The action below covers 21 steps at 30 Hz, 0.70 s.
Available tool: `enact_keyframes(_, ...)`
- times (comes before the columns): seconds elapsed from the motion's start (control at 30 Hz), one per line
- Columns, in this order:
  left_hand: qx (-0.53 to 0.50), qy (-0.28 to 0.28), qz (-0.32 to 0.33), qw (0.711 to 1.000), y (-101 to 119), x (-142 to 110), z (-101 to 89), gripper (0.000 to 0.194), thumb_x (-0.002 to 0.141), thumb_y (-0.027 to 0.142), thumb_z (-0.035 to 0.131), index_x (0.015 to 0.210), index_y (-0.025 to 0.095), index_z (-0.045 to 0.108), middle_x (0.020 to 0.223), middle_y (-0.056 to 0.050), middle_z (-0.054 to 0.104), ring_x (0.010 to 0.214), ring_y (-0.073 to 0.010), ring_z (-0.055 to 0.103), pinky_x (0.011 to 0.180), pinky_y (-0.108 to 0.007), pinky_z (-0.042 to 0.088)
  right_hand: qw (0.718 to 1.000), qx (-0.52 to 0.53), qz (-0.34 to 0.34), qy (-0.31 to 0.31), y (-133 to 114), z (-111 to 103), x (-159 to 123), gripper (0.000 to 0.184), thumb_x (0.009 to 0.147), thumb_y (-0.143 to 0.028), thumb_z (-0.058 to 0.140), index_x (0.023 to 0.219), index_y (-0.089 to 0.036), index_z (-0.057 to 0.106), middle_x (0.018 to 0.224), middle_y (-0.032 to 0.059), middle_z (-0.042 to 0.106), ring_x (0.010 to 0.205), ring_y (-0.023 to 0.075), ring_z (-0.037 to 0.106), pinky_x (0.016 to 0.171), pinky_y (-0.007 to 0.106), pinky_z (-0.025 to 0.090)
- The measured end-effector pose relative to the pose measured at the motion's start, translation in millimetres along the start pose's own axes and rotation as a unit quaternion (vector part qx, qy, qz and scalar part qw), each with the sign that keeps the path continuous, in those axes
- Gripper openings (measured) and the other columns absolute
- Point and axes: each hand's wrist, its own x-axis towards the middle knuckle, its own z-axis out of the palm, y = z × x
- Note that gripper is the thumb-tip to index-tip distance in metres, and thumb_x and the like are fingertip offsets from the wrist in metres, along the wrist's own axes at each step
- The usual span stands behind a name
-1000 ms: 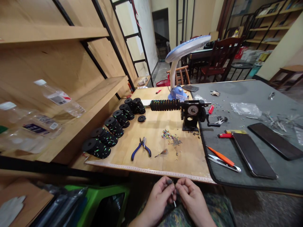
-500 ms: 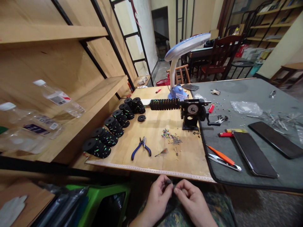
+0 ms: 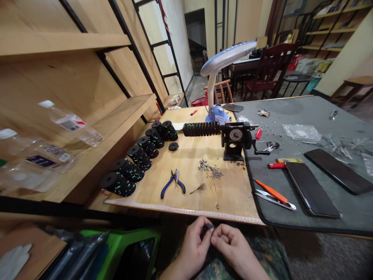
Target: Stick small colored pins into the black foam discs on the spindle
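Note:
My left hand (image 3: 194,241) and my right hand (image 3: 230,243) meet just beyond the table's front edge, both with fingers pinched. A small dark piece (image 3: 210,226) shows at the left fingertips; its kind cannot be made out. Whatever the right fingertips hold is hidden. On the wood ahead lie a tiny metal piece (image 3: 217,206), a small bundle of thin wires (image 3: 199,188), a pile of coloured beads (image 3: 204,165) and several short grey pins (image 3: 216,173). Blue-handled pliers (image 3: 173,182) rest to the left of these.
A hand-cranked winder (image 3: 235,140) carries a row of black discs (image 3: 201,129). Stacked black foam spools (image 3: 119,183) line the left side. On the grey mat (image 3: 274,116) lie thread snips (image 3: 275,199), an orange-handled tool (image 3: 271,190) and dark phones (image 3: 313,188). A lamp (image 3: 217,112) stands behind.
My hands have drawn together, the right fingertips now touching the left. A tiny metal piece shows nearer the table's front edge than before. The whole view has shifted slightly.

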Motion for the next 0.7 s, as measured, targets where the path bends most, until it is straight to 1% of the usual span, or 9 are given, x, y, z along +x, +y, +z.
enact_keyframes(0.23, 0.017, -0.008, 0.017, 1.000, 2.3, -1.0, -1.2, 0.008, 0.085, 0.017, 0.049, 0.080, 0.017, 0.055, 0.071, -0.002, 0.058, 0.065, -0.0150, 0.054, 0.060, -0.023, 0.040, 1.000, 0.010, -0.002, -0.003, 5.4, -2.2, 2.7, 0.033, 0.068, -0.045, 0.068, 0.060, -0.019, 0.050, 0.045, -0.0120, 0.028, 0.045, 0.0068, 0.018, 0.045, 0.024, 0.012)
enact_keyframes(0.37, 0.024, -0.008, 0.031, 0.999, 4.9, -1.2, -1.8, 0.009, 0.085, 0.016, 0.048, 0.080, 0.017, 0.055, 0.072, -0.002, 0.058, 0.066, -0.0151, 0.054, 0.061, -0.023, 0.041, 1.000, 0.020, -0.006, 0.001, 9.7, -3.7, 3.9, 0.035, 0.067, -0.048, 0.069, 0.061, -0.018, 0.051, 0.046, -0.0112, 0.030, 0.046, 0.0071, 0.019, 0.046, 0.024, 0.013)
enact_keyframes(0.53, 0.047, -0.008, 0.044, 0.998, 6.1, -1.4, -3.8, 0.009, 0.086, 0.017, 0.047, 0.080, 0.018, 0.054, 0.073, -0.002, 0.058, 0.066, -0.0149, 0.055, 0.061, -0.023, 0.040, 1.000, 0.019, 0.006, 0.015, 3.2, -4.2, 1.4, 0.037, 0.067, -0.051, 0.068, 0.061, -0.019, 0.050, 0.045, -0.0116, 0.029, 0.044, 0.0069, 0.019, 0.045, 0.023, 0.013)
enact_keyframes(0.7, 0.078, -0.010, 0.070, 0.994, 5.3, -3.2, -4.9, 0.008, 0.086, 0.017, 0.046, 0.081, 0.019, 0.052, 0.074, -0.002, 0.057, 0.067, -0.0150, 0.054, 0.061, -0.023, 0.040, 0.999, 0.012, -0.012, 0.038, 2.3, -6.3, 0.8, 0.036, 0.070, -0.051, 0.067, 0.066, -0.020, 0.051, 0.046, -0.0112, 0.030, 0.044, 0.0071, 0.020, 0.044, 0.023, 0.014)
